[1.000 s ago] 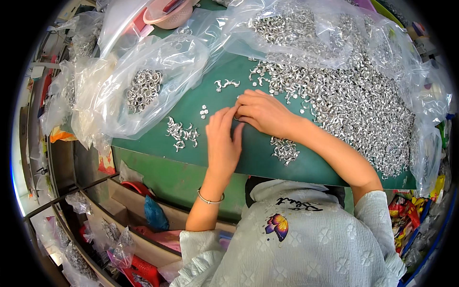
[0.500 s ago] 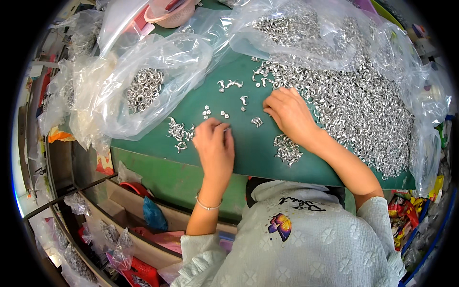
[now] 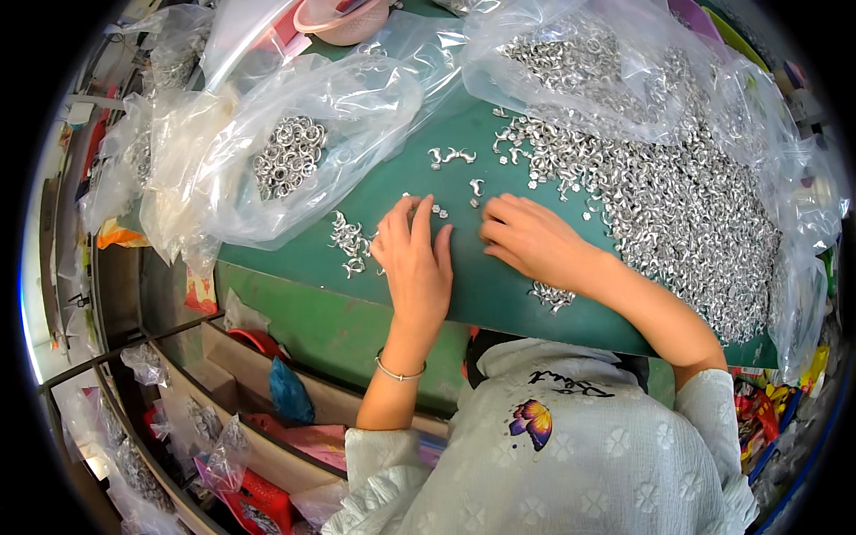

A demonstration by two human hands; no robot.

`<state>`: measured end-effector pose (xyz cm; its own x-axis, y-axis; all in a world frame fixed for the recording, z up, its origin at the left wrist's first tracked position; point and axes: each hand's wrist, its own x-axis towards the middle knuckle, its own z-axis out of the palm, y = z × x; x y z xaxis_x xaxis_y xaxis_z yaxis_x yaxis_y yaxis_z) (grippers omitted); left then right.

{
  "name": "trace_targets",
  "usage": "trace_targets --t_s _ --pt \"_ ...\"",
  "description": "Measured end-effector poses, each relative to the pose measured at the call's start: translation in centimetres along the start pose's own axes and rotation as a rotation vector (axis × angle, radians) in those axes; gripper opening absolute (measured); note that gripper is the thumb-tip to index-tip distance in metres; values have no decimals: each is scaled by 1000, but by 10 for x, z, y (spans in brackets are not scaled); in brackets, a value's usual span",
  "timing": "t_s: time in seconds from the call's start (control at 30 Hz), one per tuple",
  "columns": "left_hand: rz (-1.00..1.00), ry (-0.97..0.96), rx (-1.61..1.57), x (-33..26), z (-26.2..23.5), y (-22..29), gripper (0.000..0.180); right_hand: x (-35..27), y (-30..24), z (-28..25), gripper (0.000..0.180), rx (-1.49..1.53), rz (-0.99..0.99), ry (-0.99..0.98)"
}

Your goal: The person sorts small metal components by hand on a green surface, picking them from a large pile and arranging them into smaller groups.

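Green surface (image 3: 499,294) was matte & flat, w/ a big heap of small silvery metal fittings (image 3: 678,214) spread over its right side, shiny, curved, hook-like, partly under a crinkled clear plastic sheet (image 3: 571,62). At left a clear plastic bag (image 3: 294,152) lay slumped, glossy & wrinkled, w/ a clump of silvery metal rings (image 3: 287,159) inside. Pink bowl (image 3: 343,18) sat at the far edge. Left hand (image 3: 415,259) lay palm down on the surface, fingers spread apart & flat, clamped on nothing that showed; a thin bracelet (image 3: 399,373) sat at the wrist. Right hand (image 3: 533,241) lay just beside it, fingers loosely curled & close together, tips pointing left toward a few loose fittings (image 3: 439,210) between the 2 hands; whether it pinched one, can't tell. A small pile of fittings (image 3: 349,242) lay just left of the left hand, another small cluster (image 3: 553,296) under the right wrist near the surface's front edge. Risks, as I judged: that cluster near the edge could get swept off by the forearm into the bins below; tiny smooth pcs could slip from fingertips or tangle by their hooks; the heap could slide & mix w/ the sorted pile if the sheet got tugged; the bag's open mouth could spill rings onto the fittings.
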<state>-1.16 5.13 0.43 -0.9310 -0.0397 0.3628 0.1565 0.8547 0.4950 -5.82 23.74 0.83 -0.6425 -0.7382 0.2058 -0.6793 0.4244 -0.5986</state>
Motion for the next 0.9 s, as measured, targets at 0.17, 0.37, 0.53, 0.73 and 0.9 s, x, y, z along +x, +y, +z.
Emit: trace_targets --t_s 0.17,0.37,0.53,0.73,0.9 --pt "-35 16 46 2 -11 -14 41 -22 9 -44 18 7 34 -227" --pt "-33 -62 124 22 -3 -13 48 26 24 -14 17 -135 8 131" --pt "-41 -129 -83 28 1 -11 38 48 31 -6 19 -152 28 52" --pt "34 -106 -207 28 4 -6 36 81 57 -2 24 -95 -64 233" --pt "1 -102 -127 24 3 -10 37 67 50 -11 30 -133 203 265"
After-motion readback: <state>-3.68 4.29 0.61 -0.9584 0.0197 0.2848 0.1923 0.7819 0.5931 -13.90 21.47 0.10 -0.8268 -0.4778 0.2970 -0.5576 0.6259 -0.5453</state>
